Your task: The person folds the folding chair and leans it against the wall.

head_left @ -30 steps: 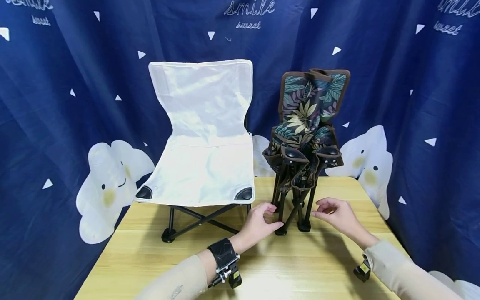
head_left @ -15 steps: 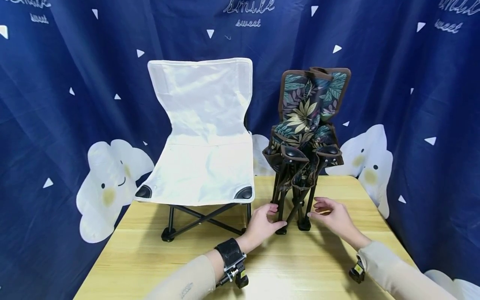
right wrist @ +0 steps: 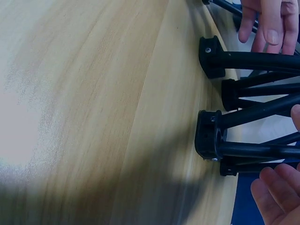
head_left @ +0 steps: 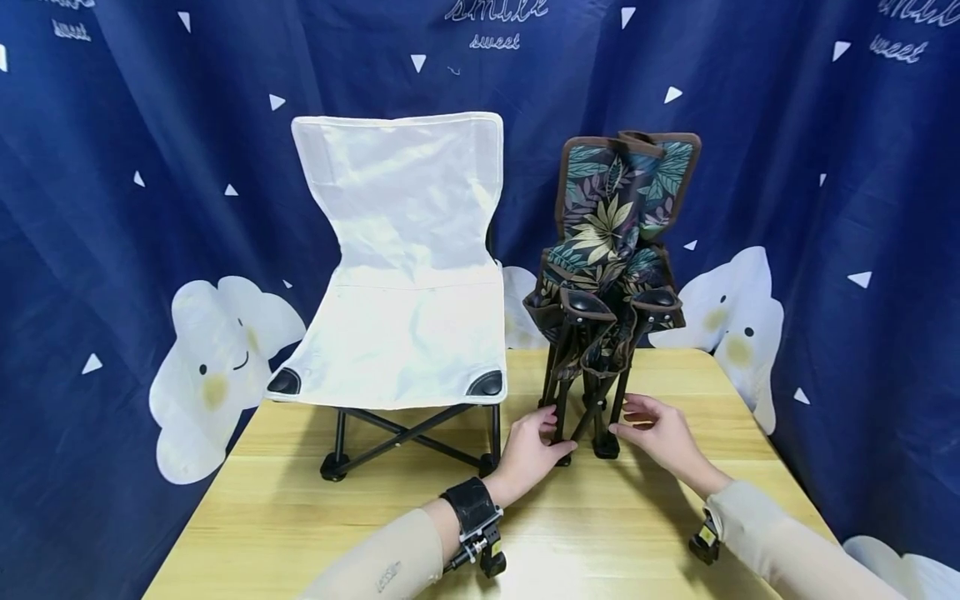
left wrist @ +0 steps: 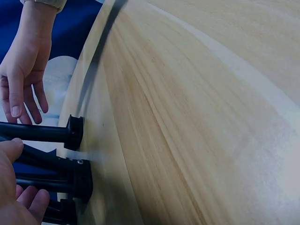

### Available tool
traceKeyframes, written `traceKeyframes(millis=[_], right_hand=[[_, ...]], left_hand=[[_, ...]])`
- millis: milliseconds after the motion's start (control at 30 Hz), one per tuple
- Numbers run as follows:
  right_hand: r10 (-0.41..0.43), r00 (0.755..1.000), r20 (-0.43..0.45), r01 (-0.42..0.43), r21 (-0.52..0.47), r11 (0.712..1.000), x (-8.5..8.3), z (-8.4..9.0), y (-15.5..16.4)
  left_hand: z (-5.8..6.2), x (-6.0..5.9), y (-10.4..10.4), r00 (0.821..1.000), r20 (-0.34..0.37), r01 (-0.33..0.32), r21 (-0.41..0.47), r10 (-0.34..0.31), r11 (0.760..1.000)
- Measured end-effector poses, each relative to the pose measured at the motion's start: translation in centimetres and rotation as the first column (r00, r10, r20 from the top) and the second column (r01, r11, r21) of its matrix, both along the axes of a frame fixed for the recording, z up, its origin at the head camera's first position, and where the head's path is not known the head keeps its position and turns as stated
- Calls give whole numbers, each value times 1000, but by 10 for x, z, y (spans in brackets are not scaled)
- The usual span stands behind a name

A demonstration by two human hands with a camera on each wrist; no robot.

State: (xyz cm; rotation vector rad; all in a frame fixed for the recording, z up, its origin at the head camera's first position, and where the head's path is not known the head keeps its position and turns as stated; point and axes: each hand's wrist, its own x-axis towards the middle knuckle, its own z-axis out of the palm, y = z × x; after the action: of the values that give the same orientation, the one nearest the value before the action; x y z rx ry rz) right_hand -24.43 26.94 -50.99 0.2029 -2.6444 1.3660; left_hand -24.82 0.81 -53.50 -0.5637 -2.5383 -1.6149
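Note:
A folded leaf-print camp chair (head_left: 611,242) stands upright on the wooden table (head_left: 600,533), right of centre. My left hand (head_left: 553,429) curls round its front left leg just above the black foot (head_left: 562,457); in the left wrist view the thumb and fingers (left wrist: 28,202) lie either side of a black leg (left wrist: 42,183). My right hand (head_left: 626,421) is at the front right leg (head_left: 619,400) with fingers nearly straight, fingertips at the tube. The right wrist view shows the black feet (right wrist: 208,135) close up.
An unfolded white camp chair (head_left: 397,333) stands on the table's left half, close beside the folded one. A dark blue curtain (head_left: 825,167) with cloud faces hangs right behind the table. Bare wood lies in front of both chairs.
Both hands have moved inward to the folded chair's legs. The left hand has curled round the front left leg and the right hand's fingertips have reached the right leg.

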Motion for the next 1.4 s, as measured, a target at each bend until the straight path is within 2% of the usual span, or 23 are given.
traceKeyframes(millis=[433, 567, 767, 1167, 1400], right_hand=[[-6, 1000, 18, 7, -55, 998, -5, -7, -6], [-19, 1000, 15, 20, -36, 999, -6, -8, -8], [-47, 998, 28, 48, -15, 999, -7, -7, -10], [-47, 999, 28, 47, -6, 999, -8, -4, -14], [-49, 998, 32, 49, -9, 999, -8, -5, -16]], left_hand=[[-3, -1, 9, 998, -47, -37, 19, 38, 999], [-5, -2, 11, 998, -44, -50, 9, 51, 999], [-7, -4, 12, 994, -88, -61, -14, 60, 998], [-6, -9, 13, 995, -81, -60, -21, 58, 998], [-5, -7, 13, 996, -82, -47, -3, 47, 999]])
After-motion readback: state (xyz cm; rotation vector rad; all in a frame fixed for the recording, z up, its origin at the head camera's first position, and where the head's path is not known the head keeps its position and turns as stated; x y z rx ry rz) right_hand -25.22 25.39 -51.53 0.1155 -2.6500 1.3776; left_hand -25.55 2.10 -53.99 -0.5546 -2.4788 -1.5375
